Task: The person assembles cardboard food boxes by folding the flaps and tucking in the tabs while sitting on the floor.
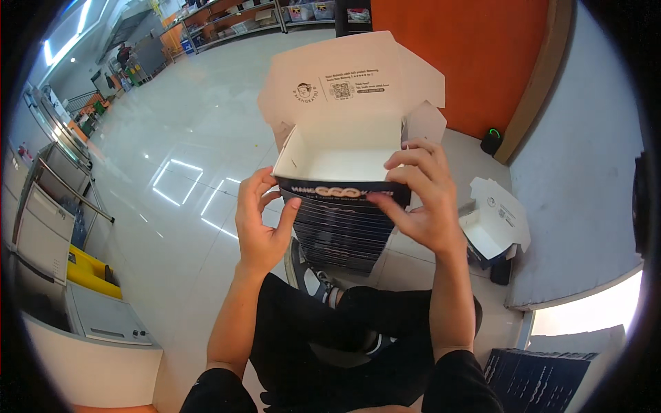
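Observation:
A paper takeaway box [344,155], white inside and dark blue outside, stands on top of a tall stack of nested dark boxes [344,234] in front of me. Its white lid [375,62] with printing is raised at the far side, side flaps spread. My left hand [261,227] is closed round the box's near left corner, fingertips at the side and thumb in front. At the near right corner, my right hand [425,196] grips the rim, fingers over the top edge and thumb against the front wall.
Another open box [490,227] lies on the floor at right. More folded dark boxes [537,378] are stacked at lower right. An orange door [461,55] and grey wall [585,172] bound the right. Shelves [241,24] stand far back; a metal-framed cart [48,227] is at left.

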Demonstrator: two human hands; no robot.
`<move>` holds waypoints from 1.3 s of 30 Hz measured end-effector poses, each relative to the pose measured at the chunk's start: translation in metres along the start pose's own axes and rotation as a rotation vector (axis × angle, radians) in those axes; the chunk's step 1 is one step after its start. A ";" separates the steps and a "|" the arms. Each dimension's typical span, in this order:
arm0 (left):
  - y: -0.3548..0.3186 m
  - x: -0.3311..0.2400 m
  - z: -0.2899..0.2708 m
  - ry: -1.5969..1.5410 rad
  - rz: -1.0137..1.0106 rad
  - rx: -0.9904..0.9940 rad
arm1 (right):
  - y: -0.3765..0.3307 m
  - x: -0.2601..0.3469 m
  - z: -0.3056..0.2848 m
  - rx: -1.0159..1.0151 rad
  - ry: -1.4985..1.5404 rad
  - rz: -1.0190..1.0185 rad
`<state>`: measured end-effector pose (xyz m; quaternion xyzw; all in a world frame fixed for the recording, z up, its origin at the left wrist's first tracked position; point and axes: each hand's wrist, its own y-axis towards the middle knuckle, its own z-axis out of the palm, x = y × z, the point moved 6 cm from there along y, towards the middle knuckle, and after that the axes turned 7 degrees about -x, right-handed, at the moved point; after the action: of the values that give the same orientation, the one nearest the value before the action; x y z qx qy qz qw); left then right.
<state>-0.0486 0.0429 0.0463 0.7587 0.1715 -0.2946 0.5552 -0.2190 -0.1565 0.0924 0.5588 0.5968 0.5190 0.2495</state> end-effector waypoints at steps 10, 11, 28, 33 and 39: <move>0.042 -0.095 0.085 0.086 0.378 0.647 | -0.030 -0.041 0.006 -0.204 0.249 0.198; 0.042 -0.091 0.091 0.160 0.402 0.682 | -0.037 -0.043 0.015 -0.238 0.258 0.219; 0.056 -0.097 0.079 0.365 0.672 0.638 | -0.039 -0.061 0.028 -0.093 0.309 0.171; 0.048 -0.098 0.087 0.393 0.670 0.706 | -0.047 -0.064 0.014 0.074 0.393 0.303; 0.040 -0.096 0.096 0.409 0.706 0.686 | -0.047 -0.068 0.003 0.154 0.394 0.233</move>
<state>-0.1236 -0.0545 0.1167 0.9501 -0.0959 0.0250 0.2958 -0.2183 -0.2108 0.0297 0.5291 0.6034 0.5962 0.0232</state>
